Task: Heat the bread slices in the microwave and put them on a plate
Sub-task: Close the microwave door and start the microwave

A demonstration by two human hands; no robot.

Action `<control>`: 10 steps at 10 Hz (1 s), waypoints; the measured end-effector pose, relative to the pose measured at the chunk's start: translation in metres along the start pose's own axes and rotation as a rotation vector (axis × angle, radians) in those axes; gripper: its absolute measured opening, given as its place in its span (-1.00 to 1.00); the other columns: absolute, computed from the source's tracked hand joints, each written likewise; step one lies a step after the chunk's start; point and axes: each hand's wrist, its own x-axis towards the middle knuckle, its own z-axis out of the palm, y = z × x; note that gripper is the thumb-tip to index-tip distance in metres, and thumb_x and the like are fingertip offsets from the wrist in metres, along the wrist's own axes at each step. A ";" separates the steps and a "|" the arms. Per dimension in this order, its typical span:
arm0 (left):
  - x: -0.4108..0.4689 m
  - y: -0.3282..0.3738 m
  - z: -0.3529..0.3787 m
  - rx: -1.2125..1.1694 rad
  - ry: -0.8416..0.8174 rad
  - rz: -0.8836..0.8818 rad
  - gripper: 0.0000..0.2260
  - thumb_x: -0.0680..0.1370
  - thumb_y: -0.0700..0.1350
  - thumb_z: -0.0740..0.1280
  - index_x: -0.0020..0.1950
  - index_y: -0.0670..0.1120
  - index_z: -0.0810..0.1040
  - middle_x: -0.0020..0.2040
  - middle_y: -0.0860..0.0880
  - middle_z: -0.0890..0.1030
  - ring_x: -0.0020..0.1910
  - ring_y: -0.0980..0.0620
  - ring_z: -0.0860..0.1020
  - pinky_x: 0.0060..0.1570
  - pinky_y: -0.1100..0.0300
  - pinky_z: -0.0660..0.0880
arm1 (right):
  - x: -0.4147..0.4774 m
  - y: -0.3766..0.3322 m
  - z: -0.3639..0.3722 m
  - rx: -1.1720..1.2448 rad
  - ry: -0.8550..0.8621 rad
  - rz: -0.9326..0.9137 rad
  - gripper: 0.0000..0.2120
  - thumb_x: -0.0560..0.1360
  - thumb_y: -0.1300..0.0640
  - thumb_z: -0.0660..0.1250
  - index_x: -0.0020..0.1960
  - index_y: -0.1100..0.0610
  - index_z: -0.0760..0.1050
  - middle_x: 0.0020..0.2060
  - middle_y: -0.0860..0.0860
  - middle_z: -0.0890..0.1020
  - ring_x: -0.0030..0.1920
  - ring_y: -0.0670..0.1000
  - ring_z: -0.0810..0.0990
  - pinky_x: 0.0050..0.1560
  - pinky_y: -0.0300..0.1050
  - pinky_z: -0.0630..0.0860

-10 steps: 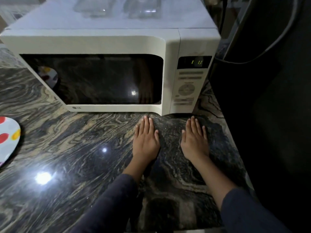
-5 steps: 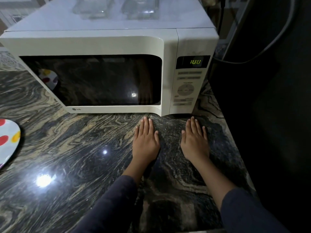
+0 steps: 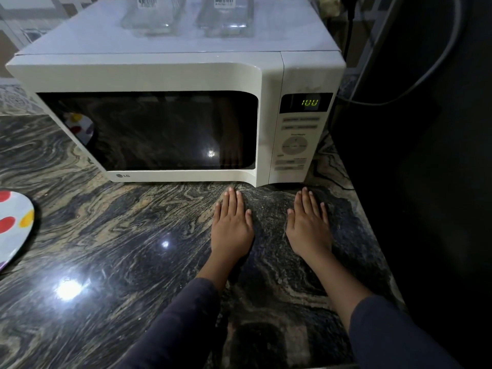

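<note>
Since 1.0 s ago display point(image 3: 308, 102) digits changed; hands unmoved. Flat on counter point(image 3: 119, 235), lower centre: left hand point(image 3: 231, 227), right hand point(image 3: 308, 230), fingers straight, holding nothing. No bread visible behind dark microwave point(image 3: 159, 73) door. Wait for countdown end; plate point(image 3: 13, 230) at left edge

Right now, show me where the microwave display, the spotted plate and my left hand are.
microwave display point(image 3: 309, 102), head view, on the green digits.
spotted plate point(image 3: 16, 246), head view, on its bare white face.
left hand point(image 3: 231, 230), head view, on the back of the hand.
</note>
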 end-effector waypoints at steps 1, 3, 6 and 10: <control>-0.001 0.000 0.001 -0.004 0.001 0.003 -0.45 0.57 0.05 -0.27 0.53 -0.14 -0.14 0.56 -0.10 -0.14 0.53 0.03 -0.20 0.48 0.10 -0.27 | -0.001 0.001 0.000 0.005 0.001 0.002 -0.48 0.63 -0.01 -0.14 0.54 0.15 -0.10 0.55 0.03 -0.08 0.54 -0.04 -0.14 0.51 -0.03 -0.21; -0.001 -0.001 0.002 -0.008 0.019 0.006 -0.37 0.50 0.09 -0.37 0.53 -0.14 -0.12 0.56 -0.10 -0.12 0.53 0.03 -0.18 0.48 0.11 -0.27 | 0.000 0.000 0.001 0.004 0.005 0.001 -0.48 0.63 -0.01 -0.14 0.54 0.15 -0.10 0.55 0.02 -0.08 0.54 -0.04 -0.13 0.52 -0.03 -0.20; -0.002 0.000 0.001 -0.022 0.014 0.004 -0.39 0.52 0.09 -0.34 0.53 -0.14 -0.11 0.56 -0.10 -0.12 0.53 0.02 -0.18 0.48 0.11 -0.26 | 0.000 0.000 0.002 0.014 0.007 -0.002 -0.48 0.63 -0.01 -0.12 0.54 0.15 -0.06 0.55 0.03 -0.05 0.54 -0.03 -0.12 0.52 -0.03 -0.18; -0.002 -0.002 0.001 -0.045 0.022 0.014 -0.31 0.46 0.12 -0.39 0.53 -0.14 -0.10 0.56 -0.09 -0.11 0.53 0.03 -0.18 0.47 0.12 -0.27 | -0.001 0.001 0.003 0.020 0.038 -0.001 -0.43 0.58 -0.04 -0.20 0.53 0.16 -0.01 0.54 0.04 0.01 0.54 -0.02 -0.06 0.51 -0.03 -0.15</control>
